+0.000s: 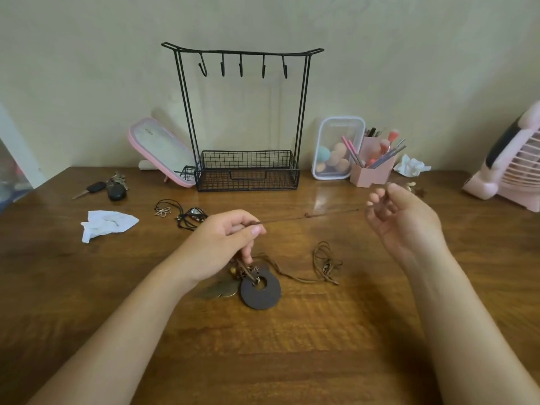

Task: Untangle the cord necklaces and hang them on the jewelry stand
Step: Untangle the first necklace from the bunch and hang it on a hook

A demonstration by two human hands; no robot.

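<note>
A black wire jewelry stand (pixel 244 112) with several bare hooks stands at the back of the wooden table (pixel 263 346). My left hand (pixel 222 244) pinches a brown cord (pixel 306 215) that runs taut to my right hand (pixel 400 220), whose curled fingers hold its other end. Below my left hand lies a tangle of brown cords (pixel 321 258) with a dark round pendant (pixel 261 289) and a brass leaf pendant (pixel 217 289). A black cord necklace with a flower charm (pixel 178 211) lies to the left.
Keys (pixel 112 187) and a crumpled white tissue (pixel 106 223) lie at the left. A pink mirror (pixel 159 152) leans by the stand. A clear box of sponges (pixel 336 149), a pink brush holder (pixel 372 168) and a pink fan (pixel 508 168) stand at the right.
</note>
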